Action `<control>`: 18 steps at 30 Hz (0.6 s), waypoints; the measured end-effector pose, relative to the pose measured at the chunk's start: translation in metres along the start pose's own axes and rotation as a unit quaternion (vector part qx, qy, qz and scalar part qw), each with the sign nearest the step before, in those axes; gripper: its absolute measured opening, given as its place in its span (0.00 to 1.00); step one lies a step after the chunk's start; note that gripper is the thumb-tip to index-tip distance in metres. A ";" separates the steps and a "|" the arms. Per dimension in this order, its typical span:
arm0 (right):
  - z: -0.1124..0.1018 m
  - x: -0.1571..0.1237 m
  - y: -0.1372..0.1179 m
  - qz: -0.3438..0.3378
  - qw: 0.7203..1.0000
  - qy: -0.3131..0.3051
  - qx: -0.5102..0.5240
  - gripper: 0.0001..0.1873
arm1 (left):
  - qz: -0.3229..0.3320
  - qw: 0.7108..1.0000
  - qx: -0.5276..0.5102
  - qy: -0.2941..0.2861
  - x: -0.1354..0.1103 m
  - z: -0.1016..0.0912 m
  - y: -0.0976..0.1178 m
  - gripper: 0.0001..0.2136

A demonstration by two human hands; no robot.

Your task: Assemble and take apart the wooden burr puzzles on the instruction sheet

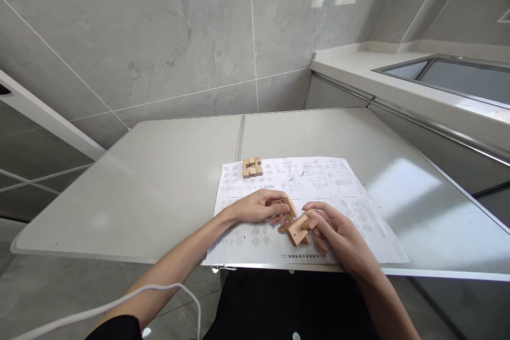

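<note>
My left hand [268, 205] is closed, thumb and fingers pinching a notched wooden puzzle piece [290, 206]. My right hand [337, 227] grips another wooden puzzle piece [298, 230] with a rounded peg sticking out to its right. The pieces touch or overlap in front of me, low over the printed sheet [255, 252]; whether they are interlocked I cannot tell. More wood shows beneath them, partly hidden. Farther back on the sheet's upper left edge, several other notched wooden puzzle pieces [252, 168] lie grouped, apart from both hands.
The sheet, covered in small diagrams, lies on a light folding table [159, 191] with a seam across it. A tiled wall [179, 37] stands behind, and a counter [358, 64] with a sink is at the right. A white cable [159, 288] hangs at the lower left.
</note>
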State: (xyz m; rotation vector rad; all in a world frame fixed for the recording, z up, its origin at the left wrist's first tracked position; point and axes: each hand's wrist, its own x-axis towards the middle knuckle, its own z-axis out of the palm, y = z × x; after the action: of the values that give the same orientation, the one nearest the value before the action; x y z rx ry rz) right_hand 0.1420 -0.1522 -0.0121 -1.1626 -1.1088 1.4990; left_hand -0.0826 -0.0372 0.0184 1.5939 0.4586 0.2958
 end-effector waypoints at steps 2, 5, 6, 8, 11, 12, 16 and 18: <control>0.000 0.000 0.000 -0.003 1.000 0.010 0.009 0.24 | 0.001 1.000 -0.001 0.003 0.001 0.001 -0.001 0.17; -0.001 0.000 0.001 -0.004 1.000 0.010 0.016 0.23 | 0.003 1.000 -0.002 0.007 0.001 0.001 -0.001 0.17; -0.001 0.000 0.001 -0.001 1.000 0.005 0.022 0.23 | 0.004 1.000 -0.003 0.007 0.002 0.002 -0.001 0.17; -0.002 0.000 0.001 0.008 0.999 -0.008 0.040 0.24 | 0.006 1.000 -0.012 0.002 0.002 0.003 -0.001 0.17; -0.002 0.000 0.001 0.016 0.998 -0.016 0.059 0.24 | 0.010 0.999 -0.032 -0.006 0.002 0.005 -0.002 0.17; -0.002 0.000 0.001 0.017 0.998 -0.016 0.060 0.24 | 0.010 0.999 -0.036 -0.006 0.002 0.006 -0.002 0.17; -0.002 -0.002 -0.002 0.026 0.998 -0.021 0.049 0.24 | 0.011 0.999 -0.034 -0.012 0.002 0.006 -0.004 0.17; 0.000 -0.003 -0.004 0.026 0.999 -0.033 0.029 0.23 | 0.017 0.999 -0.035 -0.016 0.003 0.006 -0.004 0.16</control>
State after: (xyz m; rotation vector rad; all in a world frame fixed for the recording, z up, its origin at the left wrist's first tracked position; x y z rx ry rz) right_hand 0.1432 -0.1540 -0.0076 -1.1172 -1.0779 1.6092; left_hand -0.0779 -0.0416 0.0134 1.5366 0.3913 0.3085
